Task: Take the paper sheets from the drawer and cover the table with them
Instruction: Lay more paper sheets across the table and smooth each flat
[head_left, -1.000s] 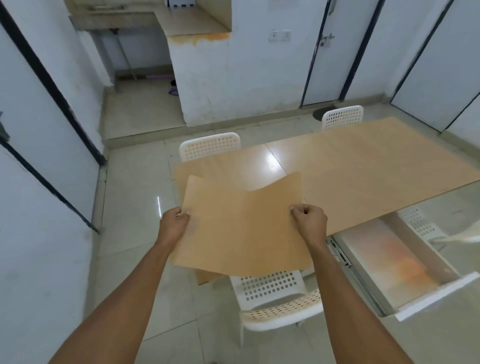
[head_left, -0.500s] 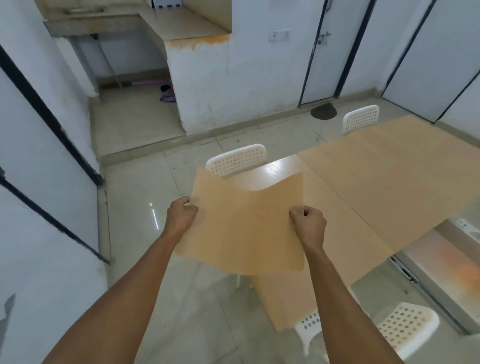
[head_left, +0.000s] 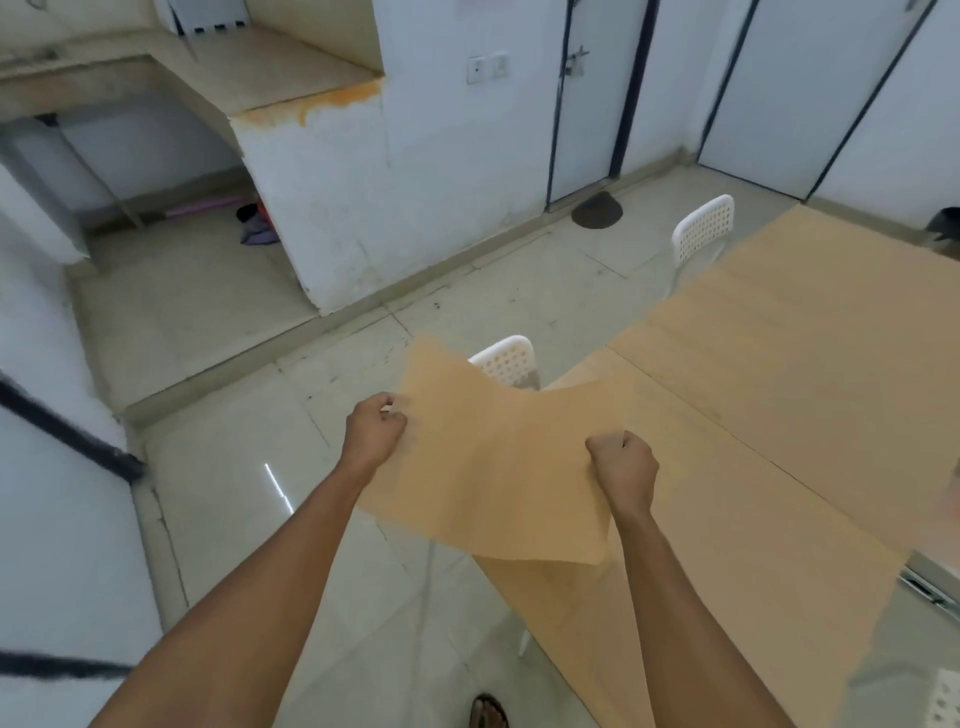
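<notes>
I hold a tan paper sheet (head_left: 493, 467) in the air by both side edges. My left hand (head_left: 373, 431) grips its left edge and my right hand (head_left: 621, 470) grips its right edge. The sheet sags in the middle and hangs over the left end of the table (head_left: 582, 376). Other tan sheets (head_left: 779, 374) lie flat over most of the tabletop, with seams between them. A sliver of the open drawer (head_left: 930, 590) shows at the right edge.
White perforated chairs stand at the table's far side (head_left: 509, 361) and further back (head_left: 704, 226); another chair corner (head_left: 943, 699) is at the bottom right. My foot (head_left: 488, 712) is on the tiled floor. A white counter block (head_left: 332, 197) and doors line the back.
My view has swung left, so the table and drawer slid to the right. Both hands carried the sheet toward the table's left end, still gripping its edges.
</notes>
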